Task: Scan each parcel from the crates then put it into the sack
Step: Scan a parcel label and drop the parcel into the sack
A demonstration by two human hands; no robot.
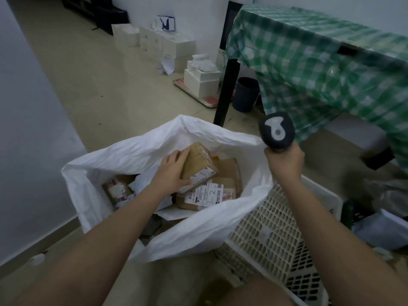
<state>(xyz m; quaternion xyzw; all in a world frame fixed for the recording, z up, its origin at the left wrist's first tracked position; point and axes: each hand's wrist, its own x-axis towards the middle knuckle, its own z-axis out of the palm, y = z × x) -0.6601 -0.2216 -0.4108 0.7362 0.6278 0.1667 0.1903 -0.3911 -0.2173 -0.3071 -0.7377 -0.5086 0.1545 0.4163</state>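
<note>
While the left hand (pixel 174 167) is reaching down into the mouth of the white sack (pixel 136 149), it is gripping a small brown parcel (pixel 198 165) wrapped in clear tape, fingers curled over its upper left edge and thumb lying along its lower edge. That parcel is sitting at about three o'clock from the hand, tilted, with a white label showing at its lower end. It is hanging over the other parcels already lying in the sack: a cardboard box with a white shipping label (pixel 206 194) directly beneath it at five o'clock from the hand, and a smaller taped box with red print (pixel 117 188) at about eight o'clock, deeper against the sack's left wall.

The right hand (pixel 284 164) is wrapping closed around the handle of a dark barcode scanner (pixel 277 131), whose head is pointing up at twelve o'clock from the fist, its pale grey top panel facing the camera. This hand is hovering above the sack's right rim, well apart from the parcel.

A white perforated plastic crate (pixel 271 235) is standing just beside the sack at its four o'clock side, touching the sack's fabric. A worktop covered by a green checked cloth (pixel 320 62) is filling the one o'clock area, with a dark bin (pixel 245 94) under it and white boxes (pixel 170 49) stacked along the wall at twelve o'clock.
</note>
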